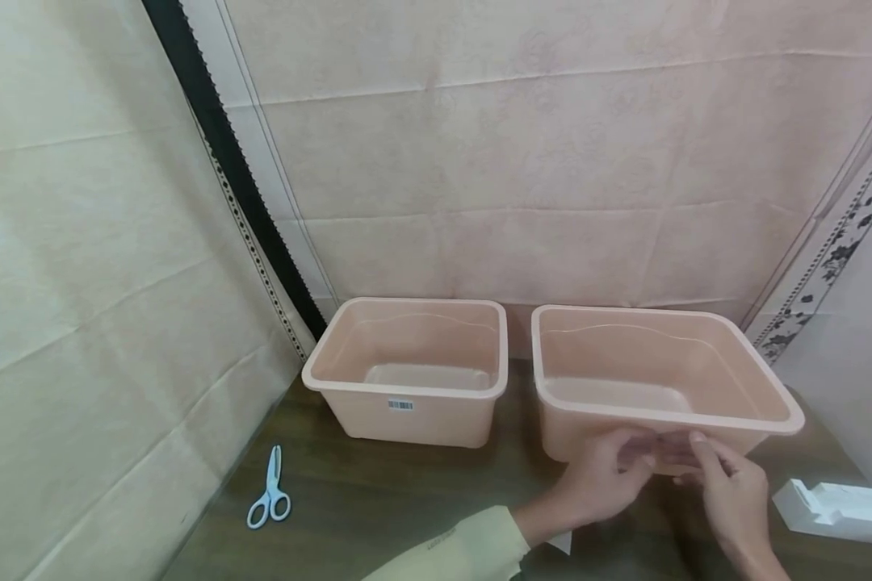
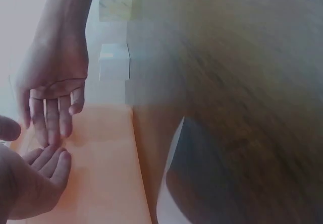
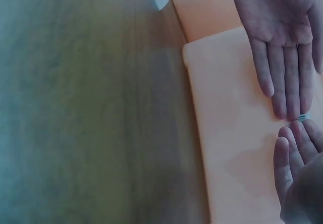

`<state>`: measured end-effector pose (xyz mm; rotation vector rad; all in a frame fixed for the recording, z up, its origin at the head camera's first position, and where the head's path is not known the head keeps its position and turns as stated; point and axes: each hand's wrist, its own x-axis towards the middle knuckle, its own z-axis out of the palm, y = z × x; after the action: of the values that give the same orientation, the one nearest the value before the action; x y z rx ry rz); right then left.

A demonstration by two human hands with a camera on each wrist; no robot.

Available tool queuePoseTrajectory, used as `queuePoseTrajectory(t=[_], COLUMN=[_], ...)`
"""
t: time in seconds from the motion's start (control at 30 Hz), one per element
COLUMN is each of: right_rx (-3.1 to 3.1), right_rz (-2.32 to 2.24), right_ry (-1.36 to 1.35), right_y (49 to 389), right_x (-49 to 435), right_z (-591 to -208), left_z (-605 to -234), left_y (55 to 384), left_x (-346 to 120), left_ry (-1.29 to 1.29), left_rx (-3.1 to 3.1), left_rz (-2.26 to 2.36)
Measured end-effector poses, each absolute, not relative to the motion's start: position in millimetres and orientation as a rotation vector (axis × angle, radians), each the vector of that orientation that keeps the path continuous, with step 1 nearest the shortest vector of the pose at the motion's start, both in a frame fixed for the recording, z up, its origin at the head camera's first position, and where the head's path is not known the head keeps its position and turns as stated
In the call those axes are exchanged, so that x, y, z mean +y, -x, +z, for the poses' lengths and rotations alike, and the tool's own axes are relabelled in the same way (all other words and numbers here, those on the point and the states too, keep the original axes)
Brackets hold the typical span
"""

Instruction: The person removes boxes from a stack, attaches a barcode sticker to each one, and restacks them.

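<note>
Both hands meet at the front wall of the right pink plastic basin (image 1: pixel 668 363). My left hand (image 1: pixel 603 476) reaches in from the left, its sleeve pale yellow, and my right hand (image 1: pixel 734 492) comes from the right. In the right wrist view, a small striped label (image 3: pixel 302 117) shows right at the fingertips, on the basin's side. The fingers of the left hand (image 3: pixel 282 47) lie fairly straight there. Those of the right hand (image 3: pixel 303 178) are slightly bent and point toward them. Each thumb stands apart from its fingers in the left wrist view.
Left of it stands a matching basin (image 1: pixel 414 415) with a barcode label (image 1: pixel 400 405). Light blue scissors (image 1: pixel 270 492) lie at the table's left. A white block-like object (image 1: pixel 839 512) sits at the right, and a white piece (image 1: pixel 563 542) shows below the left wrist. Cloth-covered walls surround the table.
</note>
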<state>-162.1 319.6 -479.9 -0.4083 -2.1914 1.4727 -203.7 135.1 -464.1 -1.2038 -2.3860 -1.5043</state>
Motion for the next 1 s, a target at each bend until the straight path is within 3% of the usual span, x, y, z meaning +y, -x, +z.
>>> queuePoseTrajectory(t=[0.37, 0.8, 1.0], right_rx=[-1.805, -1.699, -1.750], right_rz=[2.034, 2.075, 2.018], right_ry=[0.168, 0.053, 0.179], right_y=[159.1, 152.9, 154.2], right_x=[324.7, 323.7, 322.3], right_z=[-478.1, -483.4, -486.9], left_z=[-464.2, -454.2, -459.8], left_y=[206.9, 210.9, 212.7], left_x=[129.6, 130.7, 130.2], left_ry=[1.212, 1.219, 1.239], left_rx=[-2.493, -2.551, -2.531], left_rz=[-1.541, -1.439, -1.419])
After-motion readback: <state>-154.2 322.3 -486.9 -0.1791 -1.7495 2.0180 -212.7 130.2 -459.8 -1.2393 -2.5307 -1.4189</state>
